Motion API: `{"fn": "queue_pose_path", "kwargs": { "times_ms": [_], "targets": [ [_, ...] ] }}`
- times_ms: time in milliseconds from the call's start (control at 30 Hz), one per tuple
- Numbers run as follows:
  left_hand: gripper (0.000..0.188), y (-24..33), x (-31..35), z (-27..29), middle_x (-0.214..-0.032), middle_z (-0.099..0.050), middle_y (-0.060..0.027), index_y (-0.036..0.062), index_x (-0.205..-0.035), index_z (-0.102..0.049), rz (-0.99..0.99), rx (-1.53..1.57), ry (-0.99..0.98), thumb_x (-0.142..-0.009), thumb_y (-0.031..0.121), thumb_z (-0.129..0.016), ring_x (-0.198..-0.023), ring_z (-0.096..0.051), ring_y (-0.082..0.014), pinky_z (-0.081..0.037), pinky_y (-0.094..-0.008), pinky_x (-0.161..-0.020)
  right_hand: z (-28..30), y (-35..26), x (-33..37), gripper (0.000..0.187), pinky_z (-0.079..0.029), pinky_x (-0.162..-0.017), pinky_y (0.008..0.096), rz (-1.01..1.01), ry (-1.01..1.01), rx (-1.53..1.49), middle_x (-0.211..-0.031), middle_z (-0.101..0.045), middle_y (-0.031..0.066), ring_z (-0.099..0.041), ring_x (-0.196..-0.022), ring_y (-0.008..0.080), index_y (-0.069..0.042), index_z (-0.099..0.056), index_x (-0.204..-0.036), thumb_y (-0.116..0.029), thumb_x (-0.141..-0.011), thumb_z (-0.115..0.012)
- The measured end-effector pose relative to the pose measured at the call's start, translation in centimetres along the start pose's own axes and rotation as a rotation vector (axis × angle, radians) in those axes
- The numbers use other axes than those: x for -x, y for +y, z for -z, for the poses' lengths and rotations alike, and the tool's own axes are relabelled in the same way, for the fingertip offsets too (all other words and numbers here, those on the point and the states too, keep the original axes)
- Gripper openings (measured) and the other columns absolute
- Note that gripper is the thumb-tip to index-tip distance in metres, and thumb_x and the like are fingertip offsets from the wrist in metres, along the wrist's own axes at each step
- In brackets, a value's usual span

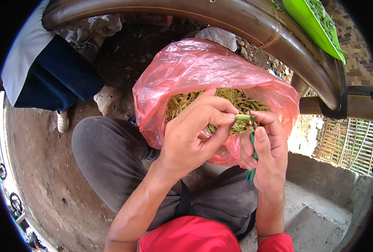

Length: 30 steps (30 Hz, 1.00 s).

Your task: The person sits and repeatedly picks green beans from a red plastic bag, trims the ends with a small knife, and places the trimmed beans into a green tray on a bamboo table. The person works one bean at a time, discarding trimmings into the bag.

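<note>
My left hand [195,130] pinches one end of a short green pod [242,117] between thumb and fingertips. Wrapped round a small knife [253,147] with a green handle is my right hand [268,147]. Its dark, narrow blade crosses the pod near the far end, close to my right index fingertip. I cannot tell whether the blade has cut in. Below both hands lies an open pink plastic bag [186,67], its mouth facing me. Yellow-green pods and stringy scraps [232,98] fill the part I can see.
A bamboo bench [220,21] arcs across the top, bearing a bright green tray [308,25] of green pods. At left stands another person in dark trousers [60,71] and pale clogs [106,101]. Concrete steps [316,227] lie at lower right, beside a slatted bamboo panel [341,143].
</note>
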State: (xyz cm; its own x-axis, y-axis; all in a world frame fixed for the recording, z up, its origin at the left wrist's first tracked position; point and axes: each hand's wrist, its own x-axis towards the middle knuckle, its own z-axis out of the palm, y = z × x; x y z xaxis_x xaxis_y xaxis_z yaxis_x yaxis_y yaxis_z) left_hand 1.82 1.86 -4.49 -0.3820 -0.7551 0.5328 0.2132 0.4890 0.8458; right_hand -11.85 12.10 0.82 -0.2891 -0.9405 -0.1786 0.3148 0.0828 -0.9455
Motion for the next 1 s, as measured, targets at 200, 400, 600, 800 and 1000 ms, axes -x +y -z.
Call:
{"fn": "queue_pose_path", "kwargs": {
  "times_ms": [200,400,600,800,1000],
  "targets": [
    [0.022,-0.3,0.0,0.0,-0.099,-0.072,-0.0077,0.0051,-0.096,-0.065,-0.034,-0.040,-0.014,-0.081,-0.009,-0.073,-0.095,-0.071,-0.0240,-0.046,-0.0538,-0.109,-0.1,-0.4,0.3,0.024,-0.033,-0.043,0.0189,-0.118,0.048,-0.121,-0.072,-0.053,0.0017,-0.039,-0.051,0.0035,-0.007,-0.057,-0.125,-0.023,-0.107,-0.056],
    [0.028,0.5,-0.3,0.4,-0.100,-0.072,-0.0099,0.0065,-0.095,-0.066,-0.074,-0.218,-0.016,-0.077,-0.013,-0.076,-0.095,-0.070,-0.0215,-0.054,-0.0362,-0.087,-0.2,-0.7,0.5,0.024,-0.033,-0.042,0.0194,-0.166,0.030,-0.212,-0.072,-0.053,0.0025,-0.039,-0.051,0.0038,-0.007,-0.058,-0.123,-0.025,-0.107,-0.056],
    [0.031,0.7,-0.7,1.0,-0.099,-0.069,-0.0104,0.0058,-0.094,-0.067,-0.142,-0.321,-0.033,-0.072,-0.013,-0.080,-0.090,-0.067,-0.0218,-0.054,-0.0307,-0.076,-0.2,-0.4,0.6,0.025,-0.032,-0.042,0.0196,-0.120,-0.025,-0.207,-0.073,-0.053,0.0016,-0.043,-0.055,0.0048,-0.004,-0.060,-0.122,-0.024,-0.106,-0.059],
    [0.028,0.9,-0.4,0.6,-0.102,-0.068,-0.0124,0.0046,-0.094,-0.067,-0.066,-0.145,-0.018,-0.076,-0.015,-0.077,-0.090,-0.069,-0.0188,-0.056,-0.0282,-0.074,-0.5,-0.3,0.7,0.029,-0.027,-0.038,0.0197,-0.087,-0.067,-0.061,-0.068,-0.048,0.0017,-0.033,-0.044,0.0033,-0.011,-0.056,-0.126,-0.034,-0.107,-0.055],
    [0.024,0.9,-0.3,0.2,-0.101,-0.069,-0.0113,0.0034,-0.094,-0.068,-0.028,0.050,-0.004,-0.077,-0.009,-0.078,-0.088,-0.068,-0.0215,-0.055,-0.0307,-0.072,-0.3,-0.8,0.8,0.031,-0.026,-0.038,0.0200,-0.099,-0.065,-0.071,-0.068,-0.048,0.0011,-0.032,-0.044,0.0033,-0.010,-0.056,-0.126,-0.035,-0.106,-0.057]
  ]
}}
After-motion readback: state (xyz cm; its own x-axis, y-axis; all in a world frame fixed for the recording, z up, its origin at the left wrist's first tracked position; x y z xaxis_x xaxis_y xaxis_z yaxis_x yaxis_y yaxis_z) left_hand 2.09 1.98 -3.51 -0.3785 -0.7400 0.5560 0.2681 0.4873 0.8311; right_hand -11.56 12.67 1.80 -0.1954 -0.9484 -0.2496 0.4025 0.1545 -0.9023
